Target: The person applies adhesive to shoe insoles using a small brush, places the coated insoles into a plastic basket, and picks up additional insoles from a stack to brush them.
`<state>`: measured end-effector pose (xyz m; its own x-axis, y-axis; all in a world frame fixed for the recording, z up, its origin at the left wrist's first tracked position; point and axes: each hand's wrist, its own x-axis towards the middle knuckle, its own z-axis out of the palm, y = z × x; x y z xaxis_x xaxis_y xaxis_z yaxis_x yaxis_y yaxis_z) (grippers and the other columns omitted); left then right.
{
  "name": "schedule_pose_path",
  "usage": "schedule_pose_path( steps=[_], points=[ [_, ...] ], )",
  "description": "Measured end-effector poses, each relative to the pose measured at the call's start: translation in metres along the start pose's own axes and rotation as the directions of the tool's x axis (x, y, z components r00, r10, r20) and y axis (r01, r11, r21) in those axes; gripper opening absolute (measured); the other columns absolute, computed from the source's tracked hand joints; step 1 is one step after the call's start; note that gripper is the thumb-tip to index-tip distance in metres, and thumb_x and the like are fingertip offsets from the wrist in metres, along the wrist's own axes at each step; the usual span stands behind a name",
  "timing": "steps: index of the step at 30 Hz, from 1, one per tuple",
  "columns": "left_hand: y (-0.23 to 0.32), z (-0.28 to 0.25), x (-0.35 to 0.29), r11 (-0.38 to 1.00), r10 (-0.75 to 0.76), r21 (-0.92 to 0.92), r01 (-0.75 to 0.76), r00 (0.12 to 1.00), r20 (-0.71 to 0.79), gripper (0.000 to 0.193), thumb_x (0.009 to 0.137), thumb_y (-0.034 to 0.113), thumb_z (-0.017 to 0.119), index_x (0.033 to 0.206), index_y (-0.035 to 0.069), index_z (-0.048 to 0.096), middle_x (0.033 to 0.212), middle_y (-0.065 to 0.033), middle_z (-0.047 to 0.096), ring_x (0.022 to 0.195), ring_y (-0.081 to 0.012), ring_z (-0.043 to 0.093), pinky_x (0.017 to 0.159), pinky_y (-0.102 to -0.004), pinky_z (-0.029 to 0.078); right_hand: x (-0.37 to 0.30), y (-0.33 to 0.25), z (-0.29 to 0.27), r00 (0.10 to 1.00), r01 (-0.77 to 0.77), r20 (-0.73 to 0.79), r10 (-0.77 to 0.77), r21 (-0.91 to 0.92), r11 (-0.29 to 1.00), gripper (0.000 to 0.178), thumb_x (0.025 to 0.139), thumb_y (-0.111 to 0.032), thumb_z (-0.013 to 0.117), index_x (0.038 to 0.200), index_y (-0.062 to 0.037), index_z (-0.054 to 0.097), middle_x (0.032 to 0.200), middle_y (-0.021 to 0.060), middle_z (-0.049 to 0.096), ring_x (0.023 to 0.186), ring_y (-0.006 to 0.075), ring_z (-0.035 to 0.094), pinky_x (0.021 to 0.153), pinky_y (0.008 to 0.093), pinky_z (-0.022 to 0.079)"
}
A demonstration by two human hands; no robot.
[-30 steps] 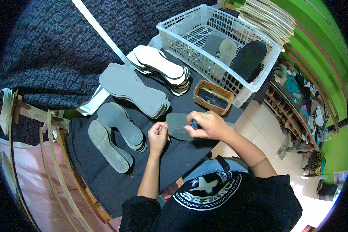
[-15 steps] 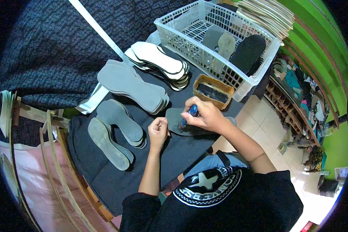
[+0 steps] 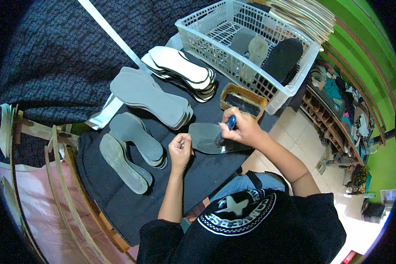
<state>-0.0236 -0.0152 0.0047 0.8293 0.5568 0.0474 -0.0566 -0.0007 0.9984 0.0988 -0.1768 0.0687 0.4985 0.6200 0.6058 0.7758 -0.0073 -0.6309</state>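
A grey shoe sole (image 3: 202,137) lies flat on the dark cloth of the table in front of me. My left hand (image 3: 180,150) is closed at its left end, thumb and fingers pinching the edge. In my right hand (image 3: 245,128) is a blue-handled brush (image 3: 232,122), its bristles down on the middle of the sole. Part of the sole's surface looks wet and shiny. The right hand hides some of the sole's far end. Just beyond that hand stands a brownish tub (image 3: 227,91) with dark residue inside.
Stacks of grey soles (image 3: 149,99), white-topped soles (image 3: 180,66) and smaller grey soles (image 3: 138,136) lie left and beyond. A worn pair (image 3: 121,165) is nearer. A white plastic crate (image 3: 220,50) holds several soles. Beside it rises a stack of pale sheets (image 3: 301,20).
My right hand has moved the brush rightward along the sole, leaving a wet-looking sheen. My left hand stays at the left end.
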Motion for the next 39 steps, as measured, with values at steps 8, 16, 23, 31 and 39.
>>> schedule_pose_path(
  steps=[8,16,23,31,39],
  points=[
    [0.001,0.000,-0.001,1.000,-0.002,0.017,0.002,1.000,-0.006,0.012,0.081,0.012,0.049,0.075,0.002,0.051,0.051,0.0029,0.045,0.037,-0.0025,0.038,0.033,-0.0168,0.030,0.012,-0.010,-0.012,0.974,-0.065,0.216,0.068,-0.023,0.998,0.026,0.070,-0.021,0.059,0.082,-0.0057,0.041,0.061,0.0111,0.050,0.052,0.0287,0.053,0.046,0.0337,0.042],
    [-0.003,-0.001,-0.001,1.000,-0.002,0.004,0.002,1.000,0.010,0.011,0.081,0.010,0.048,0.075,0.001,0.050,0.053,0.0025,0.046,0.039,-0.0017,0.039,0.035,-0.0157,0.031,0.009,-0.006,0.020,0.998,0.013,-0.068,0.003,0.228,0.974,0.031,0.068,-0.014,0.065,0.083,-0.0050,0.039,0.065,0.0062,0.054,0.052,0.0146,0.054,0.048,0.0256,0.043],
    [-0.002,0.000,-0.002,0.998,0.065,0.028,-0.065,0.998,-0.015,0.011,0.081,0.010,0.048,0.074,0.002,0.050,0.052,0.0024,0.045,0.037,-0.0023,0.038,0.034,-0.0165,0.030,-0.008,0.010,0.000,0.998,-0.030,-0.046,0.033,0.067,0.997,0.032,0.066,-0.010,0.064,0.083,-0.0052,0.038,0.062,0.0084,0.052,0.052,0.0207,0.055,0.048,0.0294,0.043],
    [-0.002,0.000,-0.001,0.997,0.054,0.060,-0.054,0.999,-0.003,0.012,0.082,0.011,0.048,0.074,0.001,0.050,0.052,0.0026,0.044,0.038,-0.0025,0.038,0.034,-0.0165,0.031,0.015,-0.007,-0.003,0.994,0.058,0.093,-0.058,-0.001,0.998,0.026,0.065,-0.006,0.063,0.080,-0.0044,0.041,0.063,0.0076,0.050,0.052,0.0193,0.053,0.048,0.0266,0.042],
    [-0.003,0.001,-0.005,0.998,0.036,0.053,-0.035,0.999,-0.027,0.009,0.081,0.007,0.049,0.075,0.000,0.051,0.057,0.0045,0.046,0.045,0.0010,0.039,0.039,-0.0132,0.030,0.016,0.003,0.013,0.998,0.047,0.031,-0.049,0.062,0.997,0.027,0.066,-0.008,0.063,0.080,-0.0035,0.040,0.066,0.0075,0.050,0.053,0.0172,0.053,0.049,0.0254,0.042]
  ],
)
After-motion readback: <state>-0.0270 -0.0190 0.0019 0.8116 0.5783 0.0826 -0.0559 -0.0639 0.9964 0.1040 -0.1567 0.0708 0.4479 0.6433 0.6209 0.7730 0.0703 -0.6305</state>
